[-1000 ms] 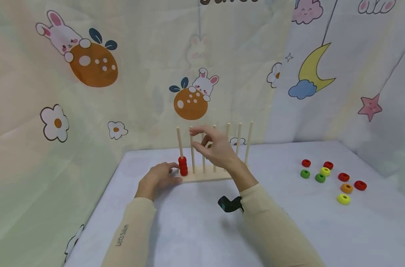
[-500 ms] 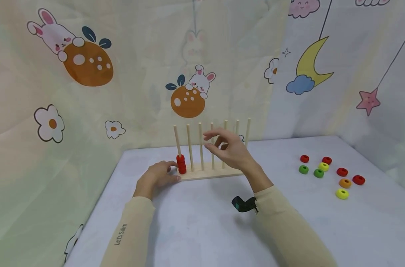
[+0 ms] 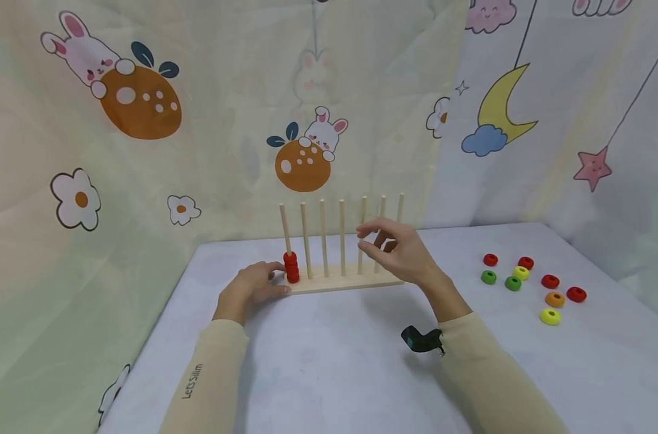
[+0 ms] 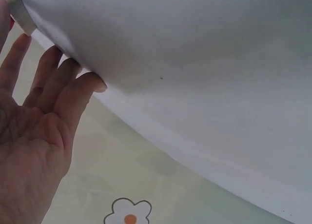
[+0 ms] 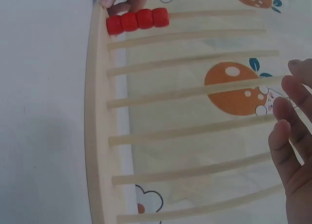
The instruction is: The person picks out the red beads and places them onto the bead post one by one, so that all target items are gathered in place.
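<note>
A wooden peg rack (image 3: 345,281) with a row of several upright rods stands towards the back of the table. Stacked red beads (image 3: 291,267) fill the lower part of its leftmost rod; the right wrist view shows them pressed side by side against the base. My left hand (image 3: 251,286) holds the rack's left end between thumb and index finger, its other fingers resting at the tablecloth in the left wrist view. My right hand (image 3: 399,250) hovers in front of the rods on the right, fingers loosely curved, thumb apart from the fingertips, nothing between them.
Loose beads lie scattered on the right of the table: red (image 3: 550,281), green (image 3: 513,283), yellow (image 3: 550,316) and orange (image 3: 555,299). A patterned cloth backdrop (image 3: 226,150) rises behind the table. A black wrist camera (image 3: 421,339) hangs from my right cuff.
My right hand has moved right along the rods, from near the second rod towards the right-hand ones. The left hand stays at the rack's end, and the red stack is unchanged.
</note>
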The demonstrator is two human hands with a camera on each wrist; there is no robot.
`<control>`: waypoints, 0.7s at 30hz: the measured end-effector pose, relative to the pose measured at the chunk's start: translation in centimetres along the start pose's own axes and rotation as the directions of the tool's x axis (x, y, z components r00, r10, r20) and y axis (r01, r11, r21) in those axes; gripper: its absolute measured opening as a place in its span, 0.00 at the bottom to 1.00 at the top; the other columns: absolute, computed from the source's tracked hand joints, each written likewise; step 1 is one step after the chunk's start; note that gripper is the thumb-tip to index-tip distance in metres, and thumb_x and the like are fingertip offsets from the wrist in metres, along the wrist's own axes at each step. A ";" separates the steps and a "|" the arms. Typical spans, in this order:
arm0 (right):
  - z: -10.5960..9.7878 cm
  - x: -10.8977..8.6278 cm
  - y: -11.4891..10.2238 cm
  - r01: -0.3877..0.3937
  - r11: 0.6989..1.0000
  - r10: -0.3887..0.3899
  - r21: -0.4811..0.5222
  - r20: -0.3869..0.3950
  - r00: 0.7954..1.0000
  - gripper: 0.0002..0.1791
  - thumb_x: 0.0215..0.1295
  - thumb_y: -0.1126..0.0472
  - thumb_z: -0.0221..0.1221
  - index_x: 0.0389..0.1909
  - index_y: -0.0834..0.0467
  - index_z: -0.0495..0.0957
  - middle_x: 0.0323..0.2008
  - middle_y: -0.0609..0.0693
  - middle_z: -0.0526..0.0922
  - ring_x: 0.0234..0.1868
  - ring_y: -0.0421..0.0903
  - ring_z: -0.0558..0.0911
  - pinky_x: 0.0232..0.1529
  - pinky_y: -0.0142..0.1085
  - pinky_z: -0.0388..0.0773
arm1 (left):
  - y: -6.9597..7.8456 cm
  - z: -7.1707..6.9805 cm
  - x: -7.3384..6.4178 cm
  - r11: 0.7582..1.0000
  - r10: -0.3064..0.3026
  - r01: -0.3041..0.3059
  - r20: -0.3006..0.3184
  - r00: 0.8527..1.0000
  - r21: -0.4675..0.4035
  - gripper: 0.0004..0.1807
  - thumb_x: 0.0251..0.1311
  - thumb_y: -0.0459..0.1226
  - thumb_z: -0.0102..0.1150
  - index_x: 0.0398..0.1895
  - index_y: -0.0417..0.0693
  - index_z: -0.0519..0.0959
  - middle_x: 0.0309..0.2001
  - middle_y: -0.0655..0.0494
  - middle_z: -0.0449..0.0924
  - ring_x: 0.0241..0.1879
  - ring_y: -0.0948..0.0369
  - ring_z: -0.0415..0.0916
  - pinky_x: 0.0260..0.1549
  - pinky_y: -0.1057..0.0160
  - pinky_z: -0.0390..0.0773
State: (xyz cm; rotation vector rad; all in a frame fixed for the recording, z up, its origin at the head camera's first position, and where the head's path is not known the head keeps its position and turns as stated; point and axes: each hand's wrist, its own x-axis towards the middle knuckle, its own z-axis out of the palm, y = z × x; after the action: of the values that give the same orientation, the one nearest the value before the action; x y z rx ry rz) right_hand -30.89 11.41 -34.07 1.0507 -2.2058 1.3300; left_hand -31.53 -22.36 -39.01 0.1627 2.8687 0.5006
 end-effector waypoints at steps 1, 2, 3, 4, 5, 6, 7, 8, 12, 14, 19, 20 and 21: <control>-0.3 -0.2 0.0 0.003 1.000 -0.003 -0.006 -0.003 1.000 0.14 0.65 0.67 0.68 0.50 0.55 0.84 0.48 0.50 0.86 0.28 0.45 0.81 0.25 0.34 0.78 | 0.0 0.0 0.0 1.000 0.002 -0.002 0.000 1.000 0.000 0.35 0.62 0.51 0.70 0.72 0.57 0.72 0.64 0.41 0.78 0.65 0.43 0.72 0.64 0.36 0.71; -0.5 -0.4 0.1 0.001 1.000 -0.001 -0.007 -0.009 1.000 0.14 0.65 0.67 0.68 0.50 0.55 0.84 0.48 0.51 0.86 0.28 0.45 0.81 0.24 0.34 0.78 | 0.0 0.1 0.0 1.000 0.004 -0.004 -0.001 1.000 0.000 0.35 0.62 0.51 0.70 0.72 0.57 0.72 0.64 0.41 0.78 0.65 0.43 0.72 0.64 0.36 0.71; -0.8 -0.6 0.2 -0.007 1.000 0.006 -0.011 -0.015 1.000 0.14 0.65 0.68 0.69 0.50 0.55 0.84 0.50 0.52 0.86 0.28 0.46 0.81 0.24 0.35 0.78 | 0.0 0.1 0.0 1.000 0.004 -0.004 -0.002 1.000 0.000 0.35 0.62 0.51 0.70 0.72 0.57 0.72 0.64 0.41 0.78 0.65 0.43 0.72 0.64 0.36 0.71; -1.1 -0.7 0.2 -0.013 1.000 0.013 -0.013 -0.022 1.000 0.14 0.65 0.68 0.69 0.50 0.55 0.84 0.51 0.53 0.86 0.28 0.46 0.81 0.24 0.35 0.78 | 0.0 0.2 0.0 1.000 0.001 -0.001 -0.002 1.000 -0.004 0.35 0.62 0.51 0.70 0.72 0.57 0.72 0.64 0.41 0.78 0.65 0.43 0.72 0.64 0.36 0.71; -1.3 -0.8 0.3 -0.022 1.000 0.022 -0.015 -0.028 0.999 0.13 0.65 0.67 0.69 0.50 0.55 0.84 0.52 0.53 0.86 0.28 0.46 0.81 0.24 0.35 0.78 | 0.0 0.2 0.1 1.000 0.004 -0.004 0.000 1.000 -0.001 0.36 0.61 0.51 0.70 0.72 0.57 0.72 0.64 0.41 0.78 0.65 0.42 0.72 0.63 0.36 0.71; -1.6 -1.0 0.3 -0.029 0.999 0.028 -0.020 -0.036 0.999 0.13 0.65 0.67 0.69 0.50 0.54 0.84 0.52 0.53 0.86 0.28 0.45 0.80 0.24 0.34 0.77 | 0.0 0.3 0.1 1.000 0.005 -0.005 0.001 1.000 0.000 0.36 0.61 0.52 0.70 0.72 0.57 0.72 0.64 0.41 0.78 0.65 0.42 0.72 0.63 0.35 0.71; -1.8 -1.1 0.4 -0.036 0.999 0.035 -0.023 -0.042 0.998 0.13 0.65 0.66 0.69 0.49 0.53 0.84 0.52 0.52 0.86 0.28 0.45 0.80 0.24 0.34 0.77 | -0.1 0.3 0.1 1.000 0.003 -0.003 0.001 1.000 -0.001 0.36 0.61 0.52 0.70 0.72 0.57 0.72 0.64 0.41 0.78 0.65 0.42 0.72 0.63 0.35 0.71; -2.0 -1.2 0.5 -0.043 0.999 0.042 -0.028 -0.048 0.998 0.13 0.66 0.66 0.68 0.49 0.53 0.84 0.52 0.52 0.86 0.28 0.45 0.80 0.24 0.33 0.77 | -0.1 0.2 0.1 1.000 0.003 -0.003 0.002 1.000 0.000 0.37 0.61 0.52 0.70 0.73 0.56 0.71 0.64 0.41 0.77 0.65 0.42 0.72 0.63 0.35 0.71; -2.9 -1.7 1.0 -0.058 0.996 0.054 -0.065 -0.072 0.996 0.12 0.65 0.67 0.68 0.49 0.55 0.84 0.49 0.52 0.87 0.29 0.44 0.79 0.25 0.32 0.77 | -0.2 0.1 0.1 1.000 0.005 -0.005 0.002 1.000 -0.004 0.37 0.61 0.52 0.70 0.73 0.56 0.71 0.64 0.41 0.77 0.66 0.43 0.72 0.64 0.36 0.70; -3.4 -2.0 1.4 -0.062 0.995 0.055 -0.080 -0.088 0.995 0.13 0.65 0.68 0.68 0.49 0.56 0.84 0.49 0.52 0.87 0.29 0.45 0.79 0.24 0.32 0.77 | -0.2 0.1 0.2 1.000 0.006 -0.006 0.000 1.000 0.001 0.37 0.61 0.51 0.70 0.73 0.55 0.71 0.64 0.41 0.77 0.66 0.42 0.72 0.64 0.36 0.71; -4.8 -2.6 2.2 -0.084 0.988 0.070 -0.133 -0.107 0.992 0.13 0.66 0.67 0.68 0.50 0.56 0.84 0.46 0.49 0.87 0.31 0.44 0.80 0.25 0.31 0.77 | -0.3 0.1 0.2 1.000 -0.008 0.008 0.013 1.000 0.002 0.37 0.61 0.51 0.70 0.73 0.56 0.71 0.65 0.40 0.77 0.66 0.42 0.71 0.64 0.35 0.70; -5.1 -2.8 2.3 -0.095 0.984 0.079 -0.149 -0.112 0.991 0.12 0.66 0.66 0.68 0.50 0.55 0.84 0.45 0.48 0.87 0.31 0.43 0.80 0.25 0.30 0.77 | -0.2 0.1 0.3 1.000 -0.008 0.008 0.016 1.000 0.002 0.37 0.61 0.52 0.70 0.73 0.56 0.71 0.65 0.41 0.77 0.66 0.42 0.71 0.64 0.35 0.70; -5.5 -3.0 2.4 -0.104 0.981 0.086 -0.164 -0.116 0.990 0.12 0.66 0.66 0.68 0.50 0.55 0.84 0.45 0.47 0.87 0.31 0.43 0.80 0.26 0.29 0.77 | -0.2 0.1 0.3 1.000 -0.010 0.010 0.018 1.000 -0.003 0.37 0.61 0.52 0.70 0.73 0.56 0.71 0.65 0.41 0.77 0.66 0.42 0.71 0.64 0.35 0.70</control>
State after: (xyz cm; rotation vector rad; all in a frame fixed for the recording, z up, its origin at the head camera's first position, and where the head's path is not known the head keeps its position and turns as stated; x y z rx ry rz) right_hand -31.04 18.07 -34.68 0.8014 -2.2665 1.1824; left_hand -31.84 -22.46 -39.22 0.1509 2.8495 0.4992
